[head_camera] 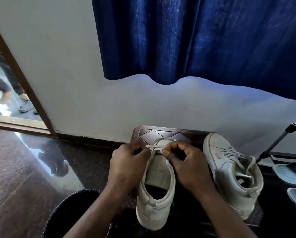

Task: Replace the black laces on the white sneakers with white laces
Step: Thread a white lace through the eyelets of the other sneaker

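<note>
Sneaker (155,200) sits mid-mat (161,133), laced twin (229,169) at its three o'clock. Our left hand (126,162) and right hand (190,162) both pinch the white lace (158,145) toward twelve o'clock. We'd keep it flat, ends even.

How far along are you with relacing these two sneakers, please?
Done: the right sneaker looks laced in white. In hand: the left hand and right hand pinch a white lace near the toe end of the middle sneaker. Left: threading that lace up the middle sneaker, whose tongue shows bare. No black lace is in view.
</note>
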Demonstrator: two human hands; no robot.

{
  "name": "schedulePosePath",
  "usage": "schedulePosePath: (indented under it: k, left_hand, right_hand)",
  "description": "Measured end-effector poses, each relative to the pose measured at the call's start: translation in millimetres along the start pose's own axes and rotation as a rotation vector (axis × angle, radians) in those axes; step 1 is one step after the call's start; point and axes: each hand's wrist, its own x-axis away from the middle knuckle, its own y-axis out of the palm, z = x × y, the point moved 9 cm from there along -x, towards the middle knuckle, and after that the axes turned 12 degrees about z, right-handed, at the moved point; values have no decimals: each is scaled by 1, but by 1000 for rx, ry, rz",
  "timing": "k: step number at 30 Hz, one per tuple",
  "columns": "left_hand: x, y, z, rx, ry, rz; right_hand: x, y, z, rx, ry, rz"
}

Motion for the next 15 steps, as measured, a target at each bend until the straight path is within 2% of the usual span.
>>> schedulePosePath:
  k: [9,15]
  left_hand:
    - [4,2,-13,177,-105,13]
    - [4,8,-21,284,-156,-10]
  right_hand:
    - [-4,19,-10,-4,28,-2]
    - [-4,22,-10,-22,28,-63]
